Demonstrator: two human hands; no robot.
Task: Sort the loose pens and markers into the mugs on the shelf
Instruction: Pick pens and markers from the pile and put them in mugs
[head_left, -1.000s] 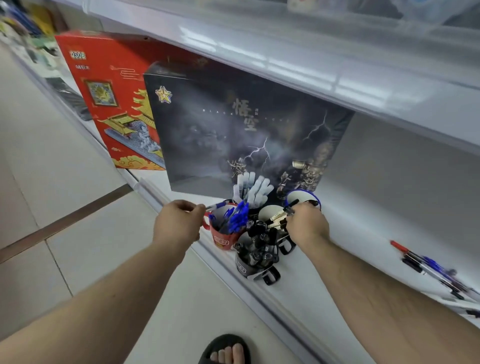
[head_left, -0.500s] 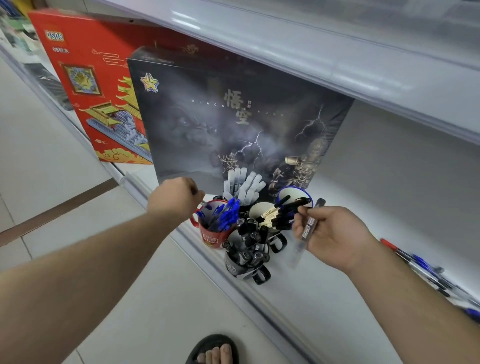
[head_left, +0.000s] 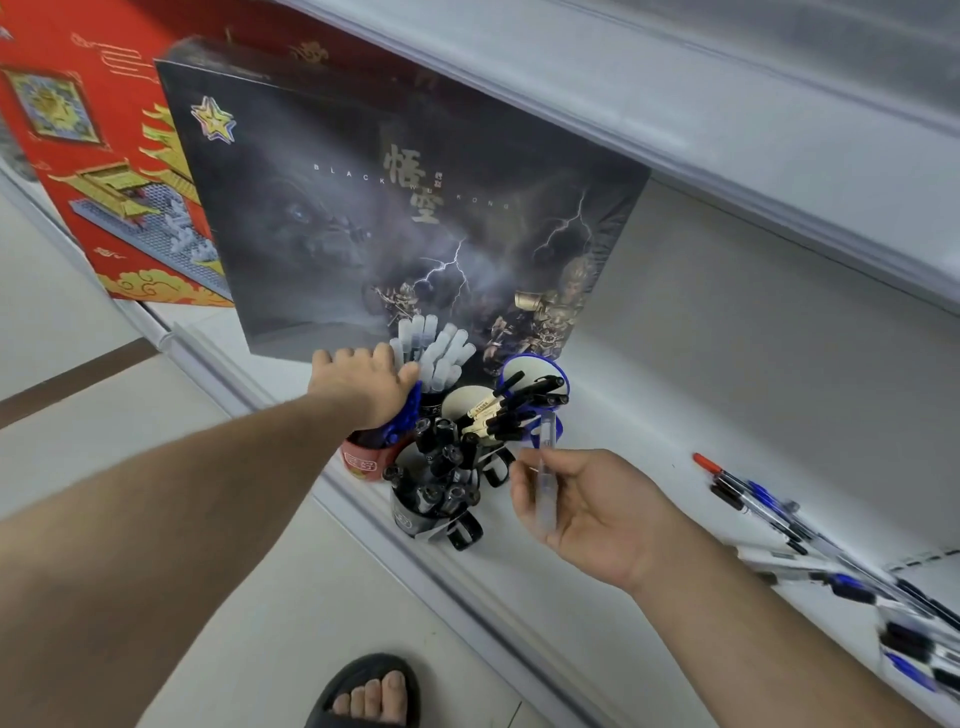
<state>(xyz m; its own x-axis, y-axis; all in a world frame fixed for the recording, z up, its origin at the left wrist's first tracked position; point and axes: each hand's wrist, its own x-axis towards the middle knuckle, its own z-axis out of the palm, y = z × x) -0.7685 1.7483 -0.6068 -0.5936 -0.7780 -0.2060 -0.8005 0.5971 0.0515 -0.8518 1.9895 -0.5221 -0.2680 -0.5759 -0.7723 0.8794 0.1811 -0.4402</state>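
Several mugs stand clustered on the white shelf (head_left: 649, 431). A red mug (head_left: 366, 460) holds blue pens, and a black mug (head_left: 431, 519) holds black-capped pens. Behind them a mug of white-capped pens (head_left: 439, 353) and a blue-rimmed mug (head_left: 530, 366) with black markers stand near a cream mug (head_left: 467, 402). My left hand (head_left: 363, 387) lies flat on the blue pens in the red mug, its thumb against the white caps. My right hand (head_left: 582, 509) pinches a clear pen (head_left: 545, 467) upright, just right of the mugs.
Loose pens (head_left: 769, 512) with red, blue and black caps lie scattered on the shelf at the right. A dark box (head_left: 363, 208) and a red box (head_left: 104, 171) stand behind the mugs. An upper shelf (head_left: 727, 119) overhangs. My sandalled foot (head_left: 371, 693) is on the floor.
My left hand went from a fist beside the red mug to lying flat over its blue pens. My right hand pulled back slightly with the clear pen. The view moved closer.
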